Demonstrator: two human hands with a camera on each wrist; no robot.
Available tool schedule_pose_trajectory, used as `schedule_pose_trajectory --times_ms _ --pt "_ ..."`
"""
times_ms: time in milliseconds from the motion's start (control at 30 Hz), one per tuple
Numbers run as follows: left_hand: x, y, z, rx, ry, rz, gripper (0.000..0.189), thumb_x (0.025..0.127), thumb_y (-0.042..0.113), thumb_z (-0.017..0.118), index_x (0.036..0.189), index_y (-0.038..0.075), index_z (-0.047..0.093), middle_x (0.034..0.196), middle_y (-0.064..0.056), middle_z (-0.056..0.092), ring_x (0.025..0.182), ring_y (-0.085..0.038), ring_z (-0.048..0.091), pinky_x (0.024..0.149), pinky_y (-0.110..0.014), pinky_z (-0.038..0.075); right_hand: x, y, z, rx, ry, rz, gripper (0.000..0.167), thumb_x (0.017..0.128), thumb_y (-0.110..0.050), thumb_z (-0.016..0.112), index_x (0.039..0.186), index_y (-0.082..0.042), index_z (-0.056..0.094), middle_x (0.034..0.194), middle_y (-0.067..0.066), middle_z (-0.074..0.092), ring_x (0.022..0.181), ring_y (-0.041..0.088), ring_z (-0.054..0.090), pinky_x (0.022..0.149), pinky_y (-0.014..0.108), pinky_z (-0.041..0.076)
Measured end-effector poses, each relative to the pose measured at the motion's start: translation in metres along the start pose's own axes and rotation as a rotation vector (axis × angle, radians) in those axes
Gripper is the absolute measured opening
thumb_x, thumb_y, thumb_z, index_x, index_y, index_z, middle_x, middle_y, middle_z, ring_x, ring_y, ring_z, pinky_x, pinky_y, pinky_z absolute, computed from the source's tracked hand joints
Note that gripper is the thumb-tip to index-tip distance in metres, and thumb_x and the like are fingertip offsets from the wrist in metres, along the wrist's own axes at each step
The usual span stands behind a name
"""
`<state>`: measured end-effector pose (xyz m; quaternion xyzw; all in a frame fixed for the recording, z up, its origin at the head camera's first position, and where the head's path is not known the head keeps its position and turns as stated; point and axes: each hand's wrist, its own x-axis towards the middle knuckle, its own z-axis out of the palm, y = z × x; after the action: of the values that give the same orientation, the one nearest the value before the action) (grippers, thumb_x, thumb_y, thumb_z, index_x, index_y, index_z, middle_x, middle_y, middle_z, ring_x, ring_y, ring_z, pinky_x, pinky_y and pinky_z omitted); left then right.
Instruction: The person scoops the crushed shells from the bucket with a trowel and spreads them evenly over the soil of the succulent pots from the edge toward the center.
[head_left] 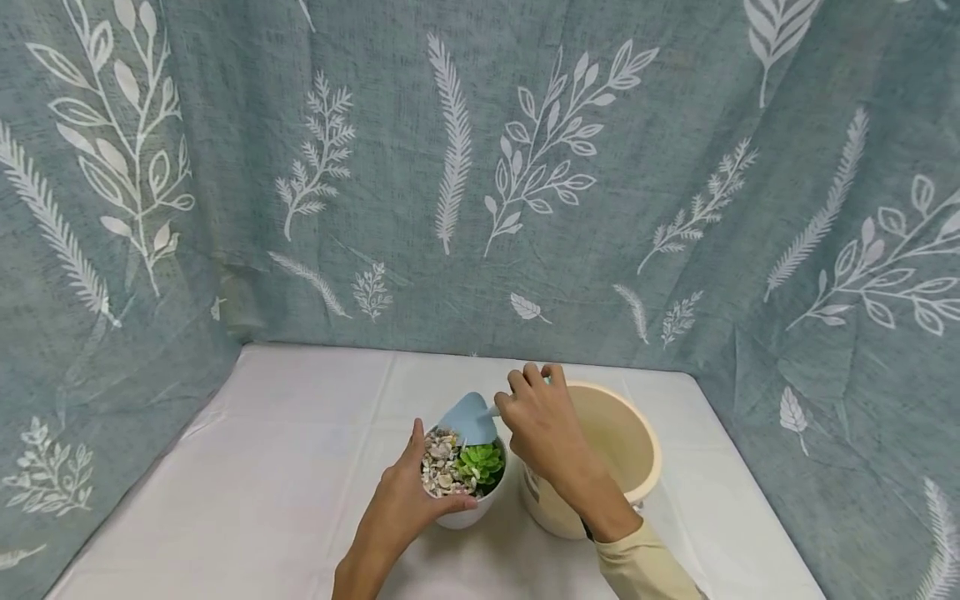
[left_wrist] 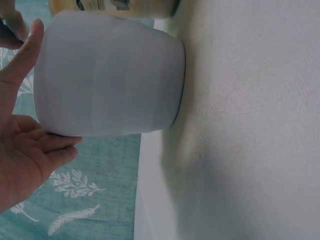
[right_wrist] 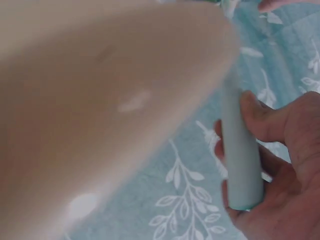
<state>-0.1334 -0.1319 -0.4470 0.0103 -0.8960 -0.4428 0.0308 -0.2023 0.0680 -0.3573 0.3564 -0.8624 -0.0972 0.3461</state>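
Note:
A white plant pot stands on the table, holding a green succulent and pale gravel. My left hand holds it near the rim, thumb on the near side and fingers at the left. In the left wrist view, that hand spans the pot's upper wall. My right hand grips a garden trowel by its pale handle. The light-blue trowel blade tilts over the pot's far edge, beside the succulent. Whether gravel lies on the blade's hidden side, I cannot tell.
Close to the pot's right is a cream bucket, partly behind my right hand and forearm. White cloth covers the table. A teal leaf-print curtain hangs along the back and sides.

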Motion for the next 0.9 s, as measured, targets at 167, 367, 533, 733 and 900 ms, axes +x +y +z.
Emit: schedule_pose_trajectory --times_ms 167,367,533,733,900 --pt "0.003 0.006 0.004 -0.011 -0.025 -0.008 0.140 0.069 0.059 0.092 0.168 0.005 0.010 0.164 -0.029 0.039 0.142 -0.050 0.051 0.106 -0.062 0.053 -0.010 0.012 0.000 -0.053 0.065 -0.003 0.025 0.073 0.004 0.081 0.072 -0.018 0.068 0.084 0.003 0.062 0.086 0.025 0.056 0.090 0.045 0.051" --pt "0.005 0.009 0.007 0.007 -0.025 -0.005 0.140 0.068 0.060 0.092 0.169 0.005 0.011 0.164 -0.028 0.040 0.142 -0.049 0.052 0.108 -0.063 0.052 -0.027 0.027 -0.003 -0.013 0.173 0.092 0.028 0.070 0.005 0.083 0.088 -0.015 0.077 0.091 0.007 0.067 0.090 0.029 0.061 0.084 0.050 0.053" --pt "0.009 0.009 0.011 0.010 -0.045 0.008 0.139 0.070 0.062 0.090 0.169 0.006 0.010 0.170 -0.024 0.029 0.149 -0.049 0.043 0.115 -0.063 0.047 -0.049 0.050 -0.007 0.108 0.218 0.270 0.018 0.084 -0.009 0.084 0.101 -0.008 0.079 0.093 0.010 0.068 0.088 0.032 0.062 0.070 0.046 0.051" --pt "0.007 0.017 0.008 0.033 -0.087 0.062 0.134 0.077 0.058 0.087 0.169 0.004 0.005 0.176 -0.024 0.008 0.161 -0.048 0.015 0.129 -0.066 0.025 -0.090 0.093 -0.016 0.076 0.177 0.363 0.014 0.084 -0.010 0.083 0.095 -0.004 0.078 0.089 0.013 0.066 0.083 0.033 0.062 0.058 0.042 0.047" --pt "0.008 0.046 0.016 0.102 -0.021 0.227 0.118 0.084 0.055 0.082 0.167 0.001 0.017 0.175 -0.024 0.012 0.163 -0.046 0.012 0.132 -0.063 0.017 -0.099 0.114 -0.025 -0.098 -0.011 0.274 0.021 0.072 -0.003 0.092 0.086 -0.006 0.076 0.084 0.011 0.064 0.080 0.031 0.059 0.057 0.041 0.044"
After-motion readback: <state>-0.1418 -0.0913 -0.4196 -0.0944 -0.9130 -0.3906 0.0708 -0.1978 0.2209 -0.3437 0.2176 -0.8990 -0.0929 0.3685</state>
